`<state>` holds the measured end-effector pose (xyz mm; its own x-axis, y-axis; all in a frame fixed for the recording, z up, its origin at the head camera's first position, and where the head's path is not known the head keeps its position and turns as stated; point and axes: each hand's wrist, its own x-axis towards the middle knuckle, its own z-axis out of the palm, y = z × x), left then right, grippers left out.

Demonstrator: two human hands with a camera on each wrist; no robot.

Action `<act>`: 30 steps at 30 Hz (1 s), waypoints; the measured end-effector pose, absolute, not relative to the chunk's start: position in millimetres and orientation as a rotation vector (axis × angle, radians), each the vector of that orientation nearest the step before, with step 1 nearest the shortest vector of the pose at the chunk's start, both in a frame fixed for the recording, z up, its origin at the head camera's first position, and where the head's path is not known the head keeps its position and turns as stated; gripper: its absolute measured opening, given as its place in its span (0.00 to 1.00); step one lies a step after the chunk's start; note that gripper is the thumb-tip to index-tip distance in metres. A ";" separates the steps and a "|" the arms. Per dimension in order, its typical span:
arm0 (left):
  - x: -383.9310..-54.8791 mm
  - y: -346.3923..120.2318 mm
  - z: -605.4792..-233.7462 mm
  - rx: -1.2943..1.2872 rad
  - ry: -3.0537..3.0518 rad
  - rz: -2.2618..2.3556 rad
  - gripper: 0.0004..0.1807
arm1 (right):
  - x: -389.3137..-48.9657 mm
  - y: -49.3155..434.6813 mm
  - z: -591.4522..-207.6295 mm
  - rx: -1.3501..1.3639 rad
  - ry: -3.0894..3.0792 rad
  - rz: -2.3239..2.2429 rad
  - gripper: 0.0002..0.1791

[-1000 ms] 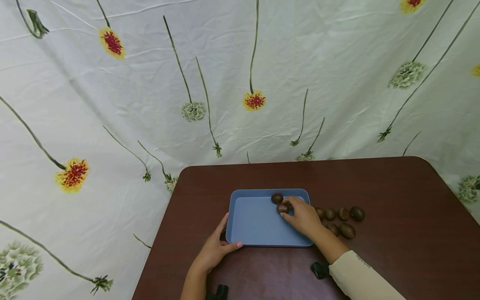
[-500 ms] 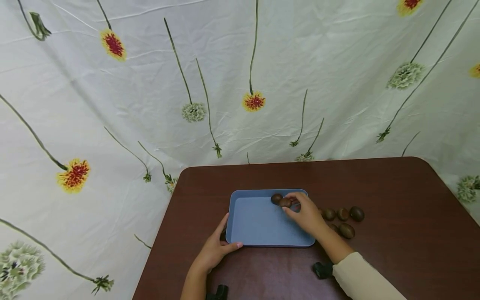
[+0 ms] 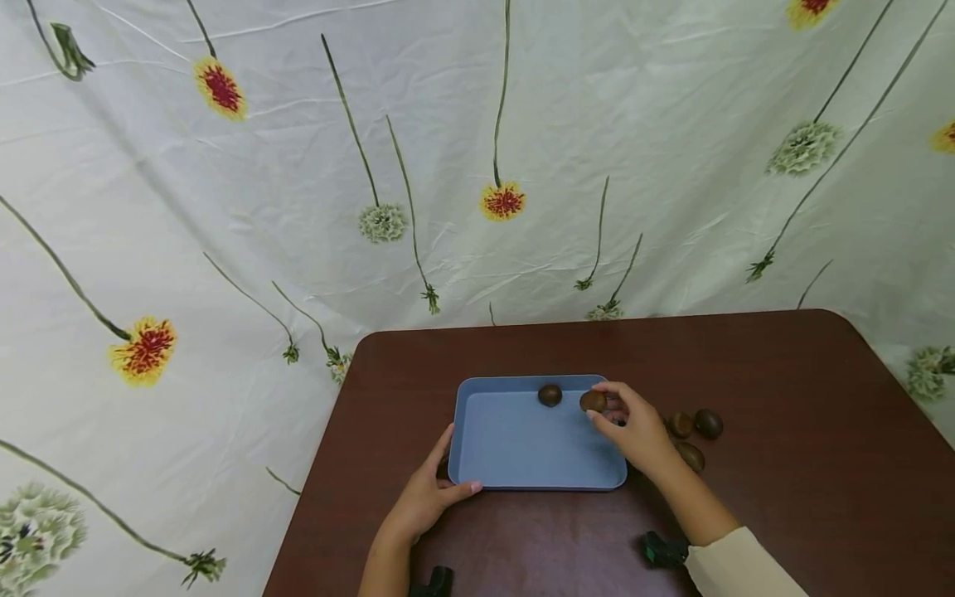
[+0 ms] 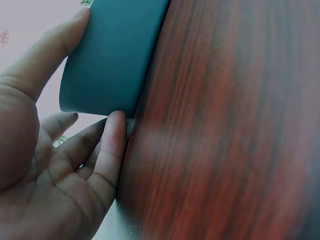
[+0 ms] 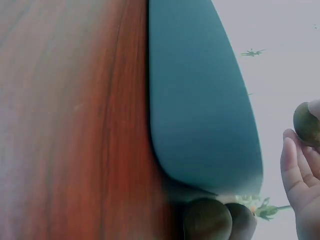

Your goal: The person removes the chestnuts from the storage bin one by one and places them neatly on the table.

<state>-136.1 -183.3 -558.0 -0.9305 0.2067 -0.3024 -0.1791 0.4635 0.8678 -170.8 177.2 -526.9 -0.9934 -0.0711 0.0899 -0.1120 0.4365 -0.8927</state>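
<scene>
A shallow blue tray [image 3: 515, 444] lies on the table. My left hand [image 3: 424, 502] holds its near left corner, with the thumb on the front rim and the fingers along the left side. In the left wrist view the thumb [image 4: 52, 47] touches the tray's upper edge and a fingertip meets its lower edge. My right hand [image 3: 637, 435] pinches a round brown fruit [image 3: 593, 401] over the tray's right end. The right wrist view shows that same fruit [image 5: 306, 125] above the tray's rim. A second round brown fruit [image 3: 550, 395] sits near the tray's back edge.
Several more round brown fruits [image 3: 709, 424] lie on the dark wooden table [image 3: 791, 464] right of the tray, partly hidden by my right hand. Two of them show close to the tray wall [image 5: 205, 100] in the right wrist view. Behind hangs a white floral cloth [image 3: 448, 66].
My right hand has moved right with the pinched fruit, away from the other fruit in the tray. The left hand and the tray have stayed put.
</scene>
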 end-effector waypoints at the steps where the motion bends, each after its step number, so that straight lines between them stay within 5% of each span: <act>1: -136.1 -183.2 -558.1 0.022 2.350 1.460 0.62 | -168.4 179.5 -526.6 0.172 -2.617 1.641 0.26; 30: -135.0 -183.5 -558.8 0.036 2.354 1.466 0.60 | -93.4 267.4 -534.5 -0.088 -2.531 1.457 0.28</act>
<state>-135.0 -183.5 -558.8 -0.9327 0.2112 -0.2923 -0.1690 0.4598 0.8718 -93.4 267.4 -534.5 -0.9742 0.1601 0.1589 -0.0570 0.5069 -0.8601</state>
